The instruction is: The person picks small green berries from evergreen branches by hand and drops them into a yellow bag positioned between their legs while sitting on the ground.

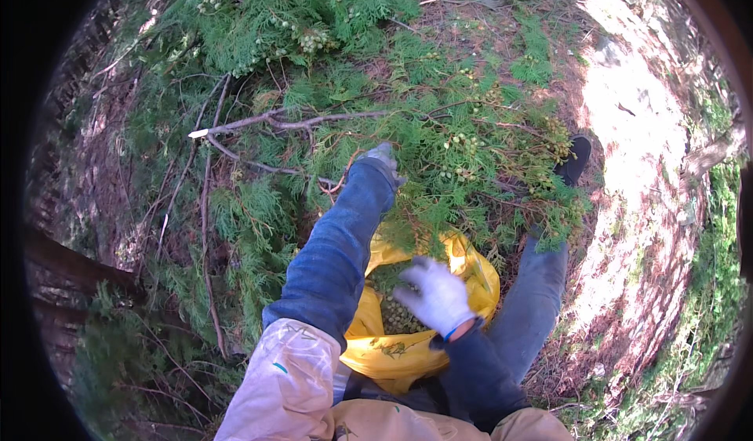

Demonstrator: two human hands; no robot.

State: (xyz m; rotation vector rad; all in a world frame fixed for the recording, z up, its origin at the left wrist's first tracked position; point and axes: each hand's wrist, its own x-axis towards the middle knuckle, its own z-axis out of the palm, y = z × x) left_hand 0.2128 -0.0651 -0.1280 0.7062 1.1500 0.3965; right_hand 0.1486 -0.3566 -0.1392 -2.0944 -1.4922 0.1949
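Observation:
A yellow plastic bag (406, 356) lies wide-mouthed between my legs, with small round green cones (399, 317) and bits of foliage inside. Over its mouth is my right hand (438, 297) in a white glove, blurred, fingers apart, with nothing visible in it. My left hand (385, 161), gloved too, reaches beyond the bag to a cut conifer branch (329, 119) bearing green sprays and clusters of cones (462, 144). Its fingers are mostly hidden by the sleeve and foliage, so its grip cannot be made out.
Cut evergreen boughs (282, 23) with more cones cover the ground ahead and to the left. Bare sticks (206, 206) lie at the left, near a dark trunk or thick limb (82, 264). My shoe (575, 159) is at the right, beside sunlit ground (629, 206) with brown litter.

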